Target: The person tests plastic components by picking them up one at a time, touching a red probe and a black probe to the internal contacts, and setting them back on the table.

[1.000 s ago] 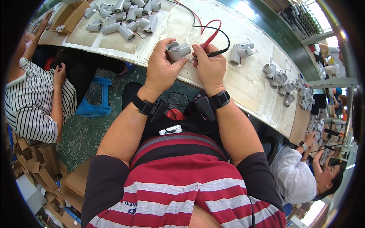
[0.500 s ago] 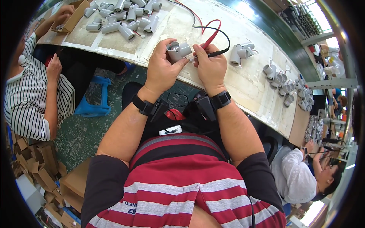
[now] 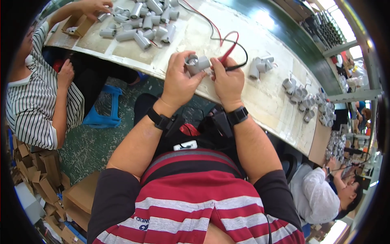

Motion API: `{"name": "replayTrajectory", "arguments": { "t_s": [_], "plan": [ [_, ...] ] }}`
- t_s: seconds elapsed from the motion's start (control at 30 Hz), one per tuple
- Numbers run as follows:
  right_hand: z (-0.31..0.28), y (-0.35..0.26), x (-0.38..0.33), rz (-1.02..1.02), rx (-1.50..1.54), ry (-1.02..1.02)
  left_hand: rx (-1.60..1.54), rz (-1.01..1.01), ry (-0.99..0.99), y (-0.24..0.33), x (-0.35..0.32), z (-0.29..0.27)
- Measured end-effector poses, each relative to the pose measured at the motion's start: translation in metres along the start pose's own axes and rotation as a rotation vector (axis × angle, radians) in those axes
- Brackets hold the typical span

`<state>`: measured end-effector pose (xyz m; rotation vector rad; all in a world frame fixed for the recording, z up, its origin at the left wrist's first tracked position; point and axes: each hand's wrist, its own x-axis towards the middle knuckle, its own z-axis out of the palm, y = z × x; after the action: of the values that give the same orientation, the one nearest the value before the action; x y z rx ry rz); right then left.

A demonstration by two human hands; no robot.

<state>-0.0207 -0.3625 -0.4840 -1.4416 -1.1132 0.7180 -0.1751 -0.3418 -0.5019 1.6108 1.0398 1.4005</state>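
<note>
One grey cylinder [image 3: 198, 63] sits gripped in the left hand [image 3: 180, 79] at the bench's near edge; the right hand [image 3: 228, 79] pinches two probes [image 3: 229, 61], one red, one black. Three cylinders [image 3: 260, 66] lie right, about a dozen [image 3: 142, 22] far left.

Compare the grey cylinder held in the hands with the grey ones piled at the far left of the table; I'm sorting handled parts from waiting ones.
The held grey cylinder is lifted off the table, gripped by the left hand, with the right hand touching probes to it. The piled cylinders lie loose on the table, untouched by these hands. The held one is single; the pile holds many, pointing different ways. Both look alike: short grey cylinders.
</note>
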Motion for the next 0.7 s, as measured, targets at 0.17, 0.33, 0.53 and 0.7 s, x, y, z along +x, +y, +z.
{"name": "replayTrajectory", "arguments": {
  "t_s": [0.17,0.33,0.53,0.7],
  "plan": [
    [0.002,-0.004,-0.001,0.041,0.049,0.002,0.079,0.049,-0.001,0.003,0.004,-0.001],
    [0.003,-0.004,-0.001,0.035,0.062,-0.010,0.117,-0.065,-0.099,0.013,0.004,-0.014],
    [-0.002,0.000,-0.003,0.047,0.067,-0.011,-0.036,-0.139,-0.109,0.014,0.012,-0.019],
    [-0.014,-0.022,0.010,0.130,0.222,0.005,0.129,-0.007,-0.040,0.009,0.045,-0.028]
  ]
}}
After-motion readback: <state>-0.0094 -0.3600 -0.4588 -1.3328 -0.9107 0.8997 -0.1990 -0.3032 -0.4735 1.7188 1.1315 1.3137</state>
